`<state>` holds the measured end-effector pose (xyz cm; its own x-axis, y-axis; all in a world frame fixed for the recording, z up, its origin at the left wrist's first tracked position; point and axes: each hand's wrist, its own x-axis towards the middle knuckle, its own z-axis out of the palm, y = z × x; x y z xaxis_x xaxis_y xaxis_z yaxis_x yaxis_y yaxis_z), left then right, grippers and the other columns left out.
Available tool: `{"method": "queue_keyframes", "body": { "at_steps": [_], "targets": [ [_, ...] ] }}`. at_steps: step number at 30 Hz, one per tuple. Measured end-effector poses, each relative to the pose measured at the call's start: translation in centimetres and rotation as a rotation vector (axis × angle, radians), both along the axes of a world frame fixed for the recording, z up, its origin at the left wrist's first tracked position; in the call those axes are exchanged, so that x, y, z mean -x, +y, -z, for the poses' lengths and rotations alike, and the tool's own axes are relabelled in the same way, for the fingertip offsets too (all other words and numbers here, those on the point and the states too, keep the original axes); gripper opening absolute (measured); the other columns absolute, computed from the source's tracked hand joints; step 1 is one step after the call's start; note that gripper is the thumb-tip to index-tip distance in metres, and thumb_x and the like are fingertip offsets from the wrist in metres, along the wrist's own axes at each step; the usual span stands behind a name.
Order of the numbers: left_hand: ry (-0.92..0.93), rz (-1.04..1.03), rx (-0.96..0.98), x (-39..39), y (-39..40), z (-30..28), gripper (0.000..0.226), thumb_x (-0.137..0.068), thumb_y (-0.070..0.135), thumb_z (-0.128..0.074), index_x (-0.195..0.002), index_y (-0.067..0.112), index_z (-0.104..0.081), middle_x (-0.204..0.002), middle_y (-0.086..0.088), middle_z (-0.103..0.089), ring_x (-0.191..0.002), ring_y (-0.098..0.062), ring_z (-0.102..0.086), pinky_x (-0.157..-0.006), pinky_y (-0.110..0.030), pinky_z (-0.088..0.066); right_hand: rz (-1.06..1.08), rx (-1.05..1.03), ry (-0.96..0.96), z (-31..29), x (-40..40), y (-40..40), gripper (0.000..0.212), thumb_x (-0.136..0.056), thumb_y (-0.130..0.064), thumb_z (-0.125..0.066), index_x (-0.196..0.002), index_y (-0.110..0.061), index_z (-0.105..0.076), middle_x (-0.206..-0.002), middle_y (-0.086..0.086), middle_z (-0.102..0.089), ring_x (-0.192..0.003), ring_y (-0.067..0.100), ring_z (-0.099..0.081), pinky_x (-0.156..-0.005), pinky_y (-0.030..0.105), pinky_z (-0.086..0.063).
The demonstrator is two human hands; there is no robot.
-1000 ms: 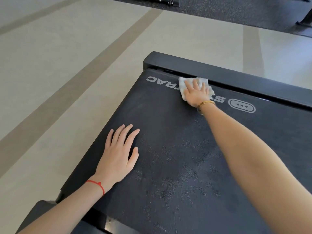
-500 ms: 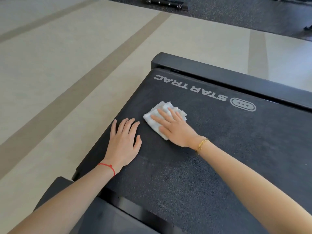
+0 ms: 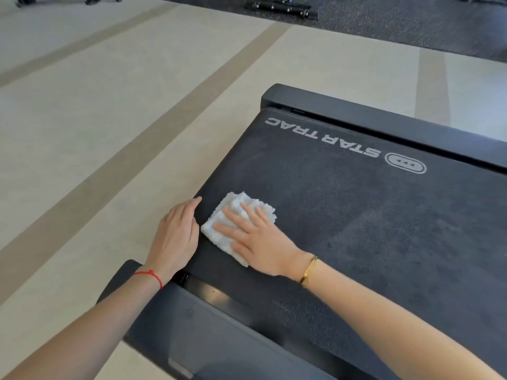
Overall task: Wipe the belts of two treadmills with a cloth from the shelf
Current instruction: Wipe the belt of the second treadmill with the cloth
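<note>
Head view, bright, even daylight; source not visible. Pale floor (image 3: 82,111) nearly washed out at far left. Shadows soft: faint dark edge under the right hand (image 3: 258,242) where it presses the cloth (image 3: 233,215), thin shadow beside the left hand (image 3: 175,231). Small warm glare patch on the glossy strip (image 3: 216,296) just nearside of the hands. Belt (image 3: 384,229) grain slightly smeared. Wide-angle bowing at frame edges; forearms stretched at bottom corners.
</note>
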<state>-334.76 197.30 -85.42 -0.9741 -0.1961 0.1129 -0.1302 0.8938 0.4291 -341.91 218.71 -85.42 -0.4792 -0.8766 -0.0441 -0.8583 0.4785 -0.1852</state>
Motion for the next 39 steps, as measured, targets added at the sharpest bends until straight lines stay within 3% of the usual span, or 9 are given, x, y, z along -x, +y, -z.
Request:
{"method": "queue_keyframes", "body": {
  "at_steps": [3,7,11,14,22,26,30,36,39],
  "targets": [
    [-0.014,-0.017,-0.06,-1.1,-0.9,-0.1,0.047,-0.1,0.008,-0.037,-0.147,0.014,-0.04,-0.146,-0.005,-0.047,-0.134,-0.02,-0.043,-0.112,-0.032,-0.033,0.133,-0.043,0.08,-0.5,4.1,0.1,0.05,-0.106,-0.035,-0.02,-0.155,-0.033,-0.009,-0.164,0.003,-0.002,-0.147,0.038,-0.006,-0.118,0.049,-0.004],
    [-0.043,-0.006,-0.039,-2.3,-1.0,0.1,0.045,-0.103,0.015,-0.035,-0.148,0.015,-0.038,-0.15,-0.003,-0.043,-0.137,-0.018,-0.038,-0.114,-0.033,-0.031,0.447,-0.05,-0.021,-1.6,7.5,-2.2,0.05,-0.105,-0.033,-0.019,-0.155,-0.033,-0.011,-0.163,0.001,-0.004,-0.146,0.043,-0.003,-0.117,0.054,-0.006],
    [-0.066,-0.015,-0.043,-3.0,-0.8,0.4,0.045,-0.104,0.017,-0.035,-0.149,0.012,-0.037,-0.154,-0.005,-0.038,-0.142,-0.018,-0.032,-0.116,-0.029,-0.026,0.18,-0.118,0.083,-0.8,1.9,-4.6,0.056,-0.103,-0.039,-0.019,-0.156,-0.03,-0.002,-0.164,0.008,0.002,-0.146,0.046,0.0,-0.116,0.06,-0.005],
    [-0.056,-0.01,-0.048,-3.2,-0.7,0.3,0.045,-0.104,0.018,-0.036,-0.148,0.012,-0.037,-0.153,-0.006,-0.038,-0.142,-0.018,-0.033,-0.115,-0.028,-0.026,0.028,-0.02,-0.006,0.0,-1.7,-2.9,0.053,-0.105,-0.039,-0.022,-0.155,-0.034,-0.006,-0.164,0.001,0.002,-0.149,0.038,0.008,-0.119,0.051,0.007],
    [-0.074,-0.007,-0.011,-3.4,-0.3,0.0,0.047,-0.105,0.025,-0.036,-0.15,0.011,-0.034,-0.156,-0.006,-0.034,-0.144,-0.019,-0.029,-0.117,-0.031,-0.025,0.428,-0.035,-0.021,-0.8,1.3,-0.3,0.052,-0.105,-0.039,-0.019,-0.155,-0.036,-0.006,-0.164,0.002,0.002,-0.149,0.037,0.008,-0.12,0.05,0.005],
    [-0.082,0.005,0.007,-3.3,-0.3,-0.3,0.048,-0.104,0.025,-0.039,-0.149,0.01,-0.036,-0.155,-0.007,-0.035,-0.144,-0.021,-0.03,-0.116,-0.035,-0.028,0.158,0.001,-0.017,-0.2,-5.7,1.0,0.053,-0.103,-0.043,-0.015,-0.155,-0.038,-0.007,-0.164,0.0,0.001,-0.149,0.038,0.007,-0.12,0.051,0.007],
    [-0.065,0.06,0.106,-3.0,0.2,-0.5,0.047,-0.102,0.025,-0.043,-0.147,0.011,-0.041,-0.155,-0.008,-0.036,-0.142,-0.025,-0.034,-0.115,-0.041,-0.032,0.086,0.031,-0.08,-0.3,-7.9,4.1,0.052,-0.102,-0.044,-0.016,-0.154,-0.041,-0.011,-0.164,-0.007,0.001,-0.149,0.027,0.012,-0.119,0.039,0.015],
    [-0.036,0.152,0.168,-1.5,2.6,-0.8,0.048,-0.101,0.028,-0.045,-0.147,0.012,-0.041,-0.155,-0.008,-0.036,-0.143,-0.026,-0.033,-0.119,-0.042,-0.028,0.6,-0.032,-0.034,-1.0,0.8,8.8,0.05,-0.106,-0.034,-0.023,-0.154,-0.038,-0.012,-0.164,-0.002,-0.001,-0.15,0.034,0.004,-0.119,0.046,0.002],
    [-0.038,0.189,0.182,-0.6,4.0,-0.8,0.048,-0.102,0.028,-0.043,-0.148,0.013,-0.04,-0.156,-0.008,-0.035,-0.144,-0.026,-0.031,-0.12,-0.045,-0.025,0.663,-0.036,-0.018,-1.0,0.2,8.0,0.051,-0.105,-0.034,-0.022,-0.155,-0.037,-0.011,-0.164,-0.001,-0.001,-0.149,0.036,0.004,-0.119,0.049,-0.001]
  ]
}}
